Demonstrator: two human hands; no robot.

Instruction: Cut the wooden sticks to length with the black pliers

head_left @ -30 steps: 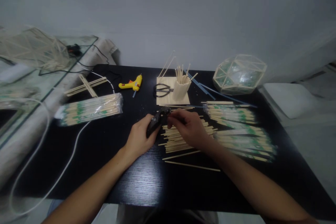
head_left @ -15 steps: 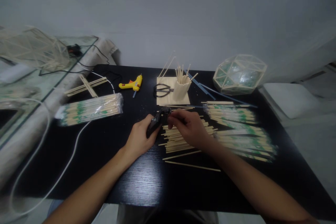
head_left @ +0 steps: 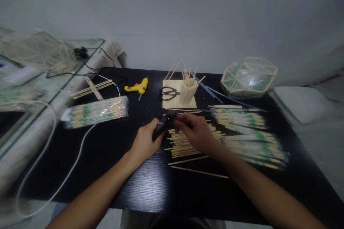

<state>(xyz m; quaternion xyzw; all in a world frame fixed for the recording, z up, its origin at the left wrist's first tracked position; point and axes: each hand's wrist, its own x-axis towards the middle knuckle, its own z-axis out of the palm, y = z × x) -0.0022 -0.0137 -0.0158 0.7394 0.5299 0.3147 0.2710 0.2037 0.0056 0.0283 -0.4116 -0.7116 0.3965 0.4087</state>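
Observation:
My left hand (head_left: 146,140) is closed round the handles of a black cutter (head_left: 163,124) above the black table (head_left: 139,182). My right hand (head_left: 195,131) pinches something thin at the cutter's jaws; I cannot make out what it is. Under my right hand lies a heap of loose bamboo sticks (head_left: 185,145). Two single sticks (head_left: 200,172) lie nearer to me.
Wrapped stick packs (head_left: 96,111) lie left and more packs (head_left: 247,128) right. At the back are a yellow glue gun (head_left: 137,86), black scissors (head_left: 168,93) on a wooden square, a stick cup (head_left: 187,91), a faceted stick frame (head_left: 248,77). A white cable (head_left: 64,175) runs left.
Both hands stay together at the cutter. The view has shifted slightly, so everything sits a little lower and to the right in the picture.

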